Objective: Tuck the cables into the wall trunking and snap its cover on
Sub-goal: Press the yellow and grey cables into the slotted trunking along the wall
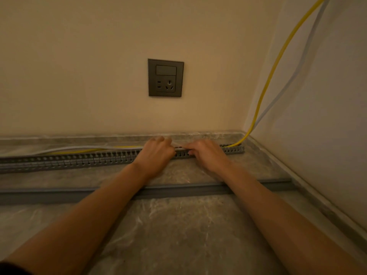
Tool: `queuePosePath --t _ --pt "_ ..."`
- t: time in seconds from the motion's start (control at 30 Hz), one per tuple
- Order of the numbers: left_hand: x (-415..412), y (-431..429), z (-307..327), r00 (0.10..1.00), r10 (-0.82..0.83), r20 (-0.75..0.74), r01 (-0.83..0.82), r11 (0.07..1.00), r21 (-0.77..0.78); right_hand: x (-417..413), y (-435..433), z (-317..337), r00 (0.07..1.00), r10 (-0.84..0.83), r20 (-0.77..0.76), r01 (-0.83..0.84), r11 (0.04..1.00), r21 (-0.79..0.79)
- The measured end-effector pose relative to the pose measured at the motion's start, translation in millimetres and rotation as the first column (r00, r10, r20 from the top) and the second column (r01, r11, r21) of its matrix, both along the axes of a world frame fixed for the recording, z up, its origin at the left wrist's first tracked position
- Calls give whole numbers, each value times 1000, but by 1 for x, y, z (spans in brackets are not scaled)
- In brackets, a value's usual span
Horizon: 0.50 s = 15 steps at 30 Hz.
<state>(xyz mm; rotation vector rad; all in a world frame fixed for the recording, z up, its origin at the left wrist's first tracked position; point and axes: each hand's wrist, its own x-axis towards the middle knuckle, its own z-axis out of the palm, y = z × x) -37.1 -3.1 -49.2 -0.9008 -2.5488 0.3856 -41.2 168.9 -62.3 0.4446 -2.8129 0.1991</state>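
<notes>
Both hands rest on the grey slotted plastic trunking (83,158), fingers curled. The left hand (154,153) and right hand (206,153) seem to press the cables in; the exact grip is blurred. The trunking runs left to right along the counter's back edge. Left of the left hand, the yellow cable (87,150) and white cable (69,148) lie outside it. The long grey cover strip (49,193) lies parallel, nearer the person.

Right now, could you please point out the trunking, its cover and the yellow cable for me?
trunking (79,158): head view, slotted side wall left of the hands.
cover (178,190): head view, middle of the strip between the forearms.
yellow cable (278,56): head view, stretch hanging along the right wall.
</notes>
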Motion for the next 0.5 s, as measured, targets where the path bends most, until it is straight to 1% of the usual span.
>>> queuePosePath --t 0.03,0.07,0.1,0.2,0.27,0.37,0.43,0.5 --pt "3 -1 0 1000 -8 25 8 1000 10 -1 0 1 1000 -4 -1 4 999 34" --pt "-1 -4 -6 1000 -3 4 3 1000 7 0 -1 2 1000 0 -5 0 999 53" --pt "-3 -6 -8 999 10 30 -11 1000 12 1 -1 0 1000 4 -6 -4 999 53" --pt "-2 -9 -4 994 32 106 -36 999 37 6 0 -2 1000 -14 11 14 1000 -4" --pt "-5 -14 -5 977 0 211 -27 992 124 8 -2 0 999 -22 28 24 999 -37" --pt "-9 -30 -6 931 -120 345 0 944 330 11 -7 5 997 -53 63 60 991 -121" --pt "-13 -42 -5 913 -117 391 -77 892 445 14 -12 9 992 -93 90 106 983 -150" --pt "-20 -58 -3 892 -32 452 -214 850 481 15 -21 14 982 -149 116 160 983 -92"
